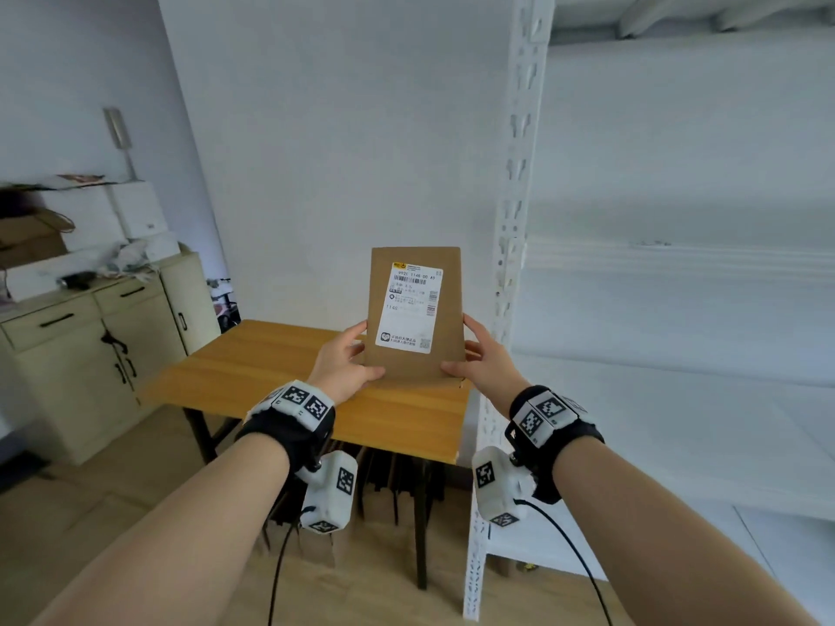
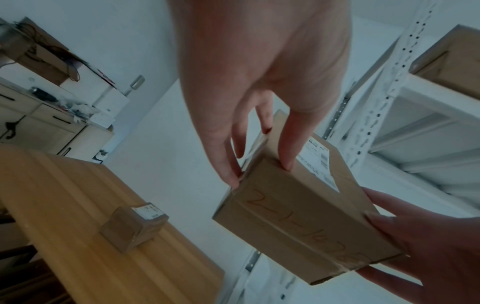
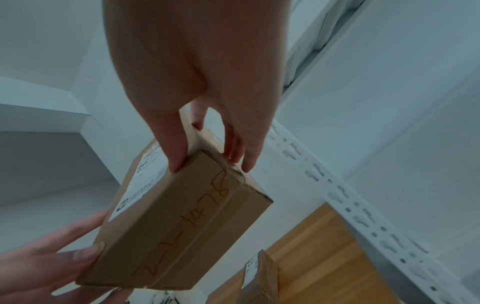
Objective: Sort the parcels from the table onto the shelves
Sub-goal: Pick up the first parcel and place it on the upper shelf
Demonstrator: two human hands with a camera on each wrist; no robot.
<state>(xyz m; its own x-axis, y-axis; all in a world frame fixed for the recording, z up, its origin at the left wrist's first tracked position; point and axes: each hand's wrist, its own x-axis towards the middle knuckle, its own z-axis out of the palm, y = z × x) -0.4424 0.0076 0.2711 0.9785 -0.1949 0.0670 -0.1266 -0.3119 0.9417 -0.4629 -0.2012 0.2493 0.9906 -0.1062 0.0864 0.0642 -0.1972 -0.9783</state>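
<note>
I hold the parcel [image 1: 415, 314] upright at the centre of the head view, above the far edge of the table [image 1: 253, 377], its white label [image 1: 413, 307] facing me. My left hand [image 1: 345, 365] pinches the lower left corner, thumb on the front face and fingers [image 2: 228, 164] running along the side; my right hand [image 1: 485, 361] pinches the lower right corner the same way, thumb in front and fingers [image 3: 233, 150] behind. Both hands are closed on the box, not merely propping it. It is a flat cardboard carton, taped along its seams, with handwriting on the narrow bottom face seen in the wrist views. I judge it stiff and light, since fingertips at two corners carry it without the walls bowing. The tape looks smooth and may be slick, so bare cardboard is the better place for my pads. Held only at the bottom, it could tip forward or back; a hold further up the sides, or one palm under the base, would steady it for the shelf [image 1: 677, 259] at the right of the frame. A second small parcel [image 2: 135, 224] sits on the table, lower left in the left wrist view. I cannot tell whether the contents are fragile.
</note>
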